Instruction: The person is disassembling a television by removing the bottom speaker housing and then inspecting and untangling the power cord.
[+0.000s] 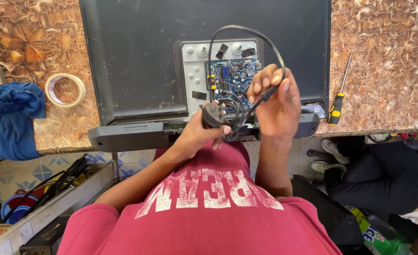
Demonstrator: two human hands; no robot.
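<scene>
One flat-screen set (138, 61) lies face down across the patterned counter (388, 85), its rear cover already off around the middle so the pale metal plate (195, 71) and blue circuit board (232, 75) are bare. Above that opening both hands work a black power cable (246, 35) that arcs in a loop: the left hand (197, 134) grips its plug (213, 114) and some gathered coils, the right hand (277, 101) pinches the cord higher up. The coiling looks only part done. A screwdriver (338, 97) (yellow and black handle) lies untouched to the right; a tape roll (65, 89) and blue cloth (13, 118) sit left.
</scene>
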